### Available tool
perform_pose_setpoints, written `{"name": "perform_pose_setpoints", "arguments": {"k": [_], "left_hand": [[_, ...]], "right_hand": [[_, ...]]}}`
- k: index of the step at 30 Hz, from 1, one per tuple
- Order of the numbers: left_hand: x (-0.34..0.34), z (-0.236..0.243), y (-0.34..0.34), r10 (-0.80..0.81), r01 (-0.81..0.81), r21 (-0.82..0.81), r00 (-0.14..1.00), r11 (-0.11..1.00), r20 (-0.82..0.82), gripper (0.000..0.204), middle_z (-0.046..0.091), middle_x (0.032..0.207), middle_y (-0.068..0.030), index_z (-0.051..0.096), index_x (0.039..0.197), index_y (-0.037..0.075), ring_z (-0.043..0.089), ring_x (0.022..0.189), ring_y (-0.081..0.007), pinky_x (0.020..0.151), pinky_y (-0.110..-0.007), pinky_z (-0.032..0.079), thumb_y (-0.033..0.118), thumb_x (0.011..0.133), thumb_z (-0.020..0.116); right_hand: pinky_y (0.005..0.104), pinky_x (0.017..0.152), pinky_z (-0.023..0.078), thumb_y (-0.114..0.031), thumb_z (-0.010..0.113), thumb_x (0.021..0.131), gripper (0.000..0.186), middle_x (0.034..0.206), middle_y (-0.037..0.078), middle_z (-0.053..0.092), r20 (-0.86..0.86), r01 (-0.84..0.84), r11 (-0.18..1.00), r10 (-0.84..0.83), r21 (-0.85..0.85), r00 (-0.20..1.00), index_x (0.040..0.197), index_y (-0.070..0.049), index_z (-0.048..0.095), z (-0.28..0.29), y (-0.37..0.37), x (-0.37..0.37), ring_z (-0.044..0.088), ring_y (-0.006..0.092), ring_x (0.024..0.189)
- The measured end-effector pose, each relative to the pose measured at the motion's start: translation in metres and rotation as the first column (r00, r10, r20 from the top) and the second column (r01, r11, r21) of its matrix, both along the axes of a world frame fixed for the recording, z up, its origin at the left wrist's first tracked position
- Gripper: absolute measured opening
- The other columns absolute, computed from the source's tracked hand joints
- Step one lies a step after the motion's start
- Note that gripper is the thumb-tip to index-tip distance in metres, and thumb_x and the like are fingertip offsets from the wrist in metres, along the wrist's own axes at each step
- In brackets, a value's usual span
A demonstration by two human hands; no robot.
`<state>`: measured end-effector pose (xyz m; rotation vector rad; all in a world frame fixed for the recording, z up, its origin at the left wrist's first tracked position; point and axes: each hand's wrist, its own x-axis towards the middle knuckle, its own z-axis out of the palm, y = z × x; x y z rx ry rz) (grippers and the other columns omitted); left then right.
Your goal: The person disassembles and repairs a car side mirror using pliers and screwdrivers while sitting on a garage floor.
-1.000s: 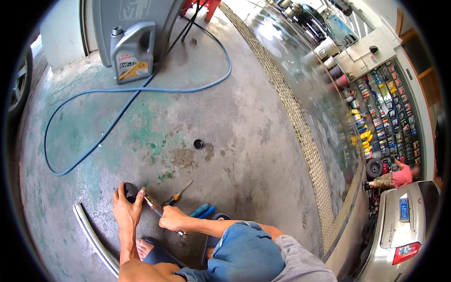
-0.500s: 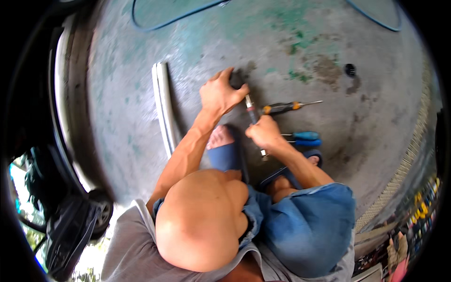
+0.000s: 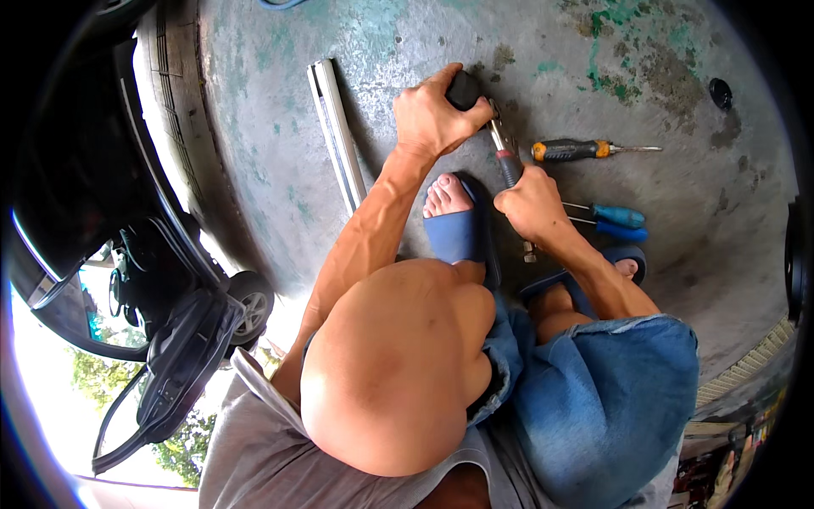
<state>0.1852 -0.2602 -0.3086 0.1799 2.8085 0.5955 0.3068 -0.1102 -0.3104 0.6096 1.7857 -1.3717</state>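
Observation:
My left hand (image 3: 434,119) is closed round a black rounded piece (image 3: 462,90), with the thumb at its near side. Beside that thumb is the silver head of a hand tool with a red-and-black grip (image 3: 502,137); it looks like a ratchet wrench. My right hand (image 3: 532,205) is wrapped round the tool's grip. A small metal end (image 3: 530,252) shows below this hand; whether it belongs to the tool I cannot tell. A yellow-and-black screwdriver (image 3: 577,151) lies just right of the tool. How the black piece and tool meet is partly hidden by my fingers.
Two blue-handled tools (image 3: 619,215) lie right of my right wrist. A long silver strip (image 3: 335,131) lies left of my left forearm. A black round cap (image 3: 720,94) sits at the far right. A black car with an open door (image 3: 170,373) stands at left.
The view has shifted, so the floor, tools and hands sit further right and higher in the picture. Both hands keep their hold on the black piece and the tool.

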Motion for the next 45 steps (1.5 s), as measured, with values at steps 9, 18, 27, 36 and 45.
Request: {"name": "perform_pose_setpoints", "arguments": {"k": [9,18,27,36,45], "left_hand": [[-0.005,0.001,-0.013,-0.029,0.03,-0.033,0.999,0.999,0.027,0.059,0.076,0.085,-0.0187,0.076,0.113,0.008,0.077,0.08,-0.0291,0.079,-0.038,0.061,0.043,0.066,0.076],[-0.006,-0.004,-0.016,-0.053,0.053,-0.037,0.999,0.998,0.012,0.057,0.076,0.084,-0.0178,0.077,0.111,0.009,0.076,0.081,-0.0293,0.08,-0.038,0.061,0.044,0.066,0.076],[-0.008,0.004,-0.006,-0.018,0.021,-0.022,0.99,1.0,0.137,0.067,0.074,0.091,-0.0247,0.07,0.123,0.003,0.076,0.087,-0.0335,0.079,-0.042,0.059,0.045,0.071,0.076],[-0.004,-0.006,-0.014,-0.067,0.062,-0.087,0.996,0.994,-0.061,0.063,0.075,0.084,-0.0196,0.077,0.112,0.011,0.074,0.08,-0.0352,0.083,-0.041,0.059,0.05,0.062,0.076],[-0.002,0.002,-0.017,-0.049,0.049,-0.006,0.998,0.999,-0.039,0.059,0.075,0.092,-0.0202,0.074,0.116,0.008,0.074,0.086,-0.0366,0.083,-0.043,0.058,0.048,0.073,0.073]], "right_hand": [[0.0516,0.089,0.052,-0.012,0.059,0.073,0.035,0.095,0.039,0.065,0.007,-0.049,0.996,0.05,-0.076,0.999,0.096,0.013,0.065,-0.002,-0.006,-0.003,0.064,0.0524,0.101],[0.0502,0.089,0.053,-0.011,0.061,0.072,0.04,0.095,0.039,0.066,0.018,-0.005,0.994,0.007,-0.111,1.0,0.102,0.015,0.062,-0.014,-0.012,0.006,0.065,0.0523,0.1],[0.0486,0.088,0.054,-0.014,0.064,0.072,0.043,0.094,0.039,0.065,-0.068,-0.032,0.995,0.026,-0.096,0.997,0.102,0.016,0.062,-0.017,-0.006,0.005,0.066,0.0524,0.098],[0.0469,0.084,0.055,-0.017,0.067,0.071,0.041,0.093,0.035,0.068,-0.061,0.003,0.99,-0.012,-0.138,0.998,0.099,0.012,0.067,-0.024,-0.013,0.014,0.07,0.046,0.098],[0.0469,0.086,0.055,-0.02,0.068,0.072,0.044,0.098,0.037,0.067,0.065,-0.027,0.974,0.042,-0.224,0.997,0.101,0.013,0.067,-0.001,-0.002,-0.01,0.069,0.0455,0.101]]}}
